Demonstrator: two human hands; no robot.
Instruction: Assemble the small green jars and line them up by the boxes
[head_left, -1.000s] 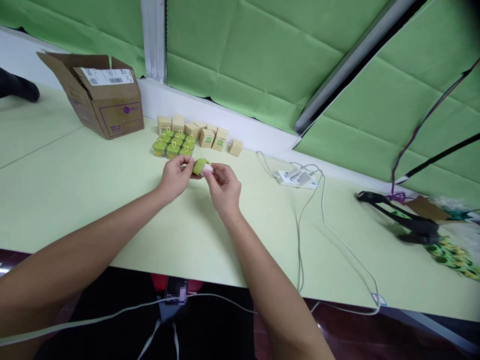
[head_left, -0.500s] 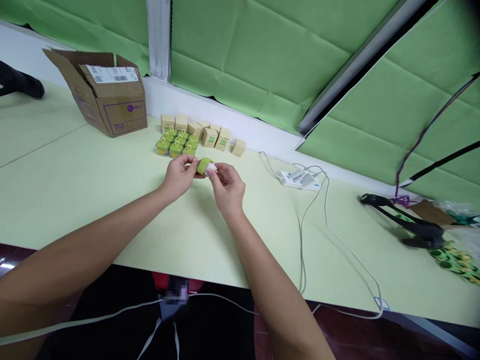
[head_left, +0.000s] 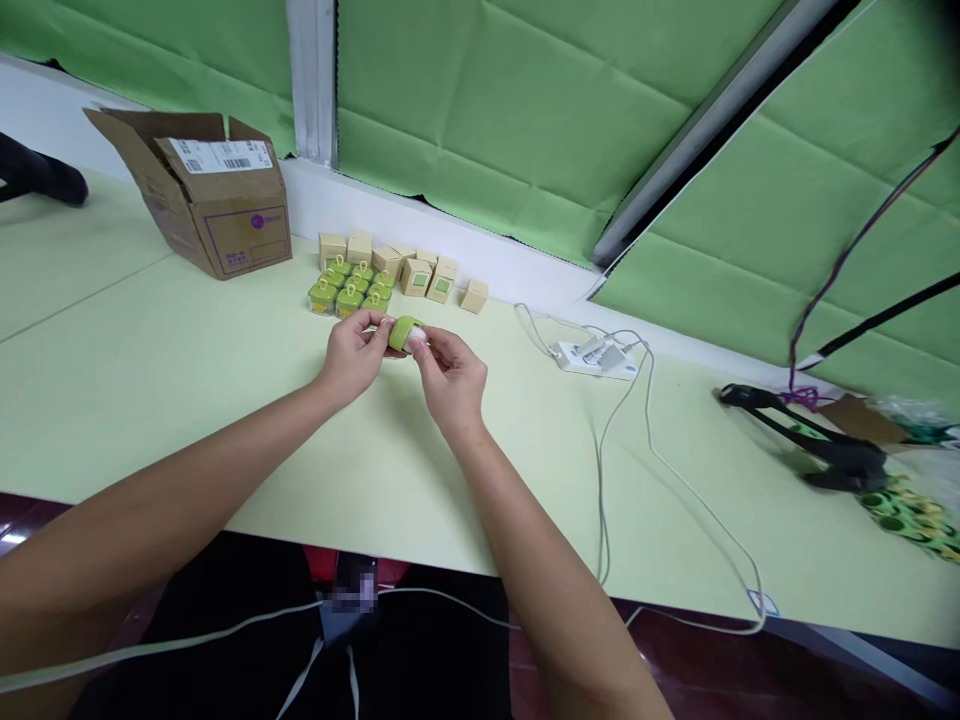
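Above the table (head_left: 360, 470), my left hand (head_left: 351, 355) pinches a small lime-green curved piece (head_left: 403, 332) that looks like a lid or sleeve. From the other side, the fingertips of my right hand (head_left: 456, 380) are closed on a small white piece (head_left: 416, 337), which sits partly inside the green one. Its exact kind cannot be made out. Just beyond my left hand stand several small clear containers with green lids (head_left: 349, 298) and yellow loop handles, grouped closely together.
Several small tan cartons (head_left: 415, 275) line the wall behind the containers, with a single carton (head_left: 474, 296) to their right. An open cardboard box (head_left: 244, 235) is at back left. A white power strip (head_left: 600, 358) trails cables across the right side, near a black stand (head_left: 832, 455).
The white piece now shows less beyond the green piece, and my right fingers are a little closer to my left ones. The whole view has shifted slightly.
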